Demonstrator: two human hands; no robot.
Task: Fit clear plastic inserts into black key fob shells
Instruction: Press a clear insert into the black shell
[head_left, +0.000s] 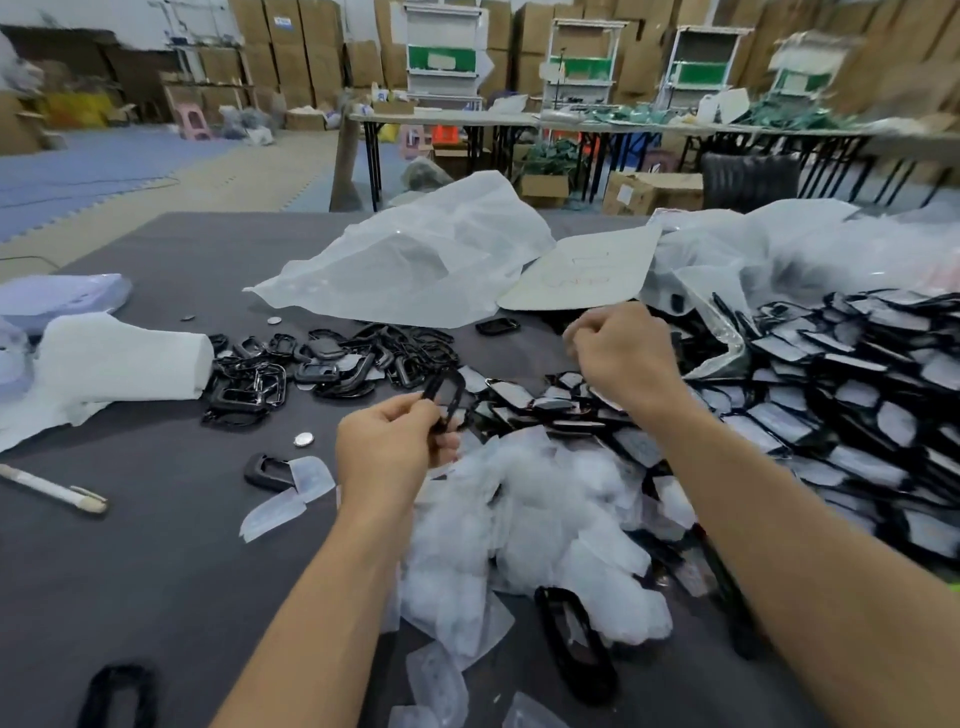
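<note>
Now left hand (384, 447) grip pinches black key fob shell (449, 395) just beside clear insert pile (545, 519); right hand (621, 353) grip curled, contents unclear; seat the insert squarely.

Both arms are bare and reach forward. The left forearm (322, 597) comes in from 6 o'clock at the bottom edge and runs up toward 12 o'clock. The left hand (387, 449) shows its back to the camera. Its thumb and curled fingers (444, 447) pinch a black shell (448, 397), which sticks out of the hand toward 1 o'clock.

The right forearm (779, 519) comes in from 4 o'clock and runs toward 10 o'clock. The right hand (621, 353) is farther forward, at 2 o'clock from the left hand and apart from it. Its back also faces the camera, and its fingers are curled into a loose fist. The inside of the fist is hidden and blurred.
</note>
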